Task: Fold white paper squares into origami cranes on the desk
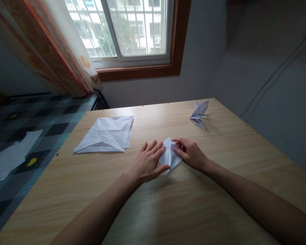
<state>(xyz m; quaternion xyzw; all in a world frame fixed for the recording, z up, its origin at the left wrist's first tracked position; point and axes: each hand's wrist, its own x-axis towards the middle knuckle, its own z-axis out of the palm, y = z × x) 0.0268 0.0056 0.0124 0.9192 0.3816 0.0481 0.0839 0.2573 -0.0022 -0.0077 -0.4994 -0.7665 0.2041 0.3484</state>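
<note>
A small folded piece of white paper (170, 153) lies on the wooden table (219, 190) in front of me. My left hand (148, 161) rests flat on its left side, fingers stretched out and pressing the paper down. My right hand (191, 153) presses on the paper's right side with its fingers curled and its fingertips on the fold.
A creased, unfolded stack of white paper sheets (107, 134) lies on the table's left side. A finished folded paper figure (199, 114) stands near the far right edge. Left of the table is a bed with a chequered cover (28, 129) and a white sheet on it. A window (127, 30) and curtain are behind.
</note>
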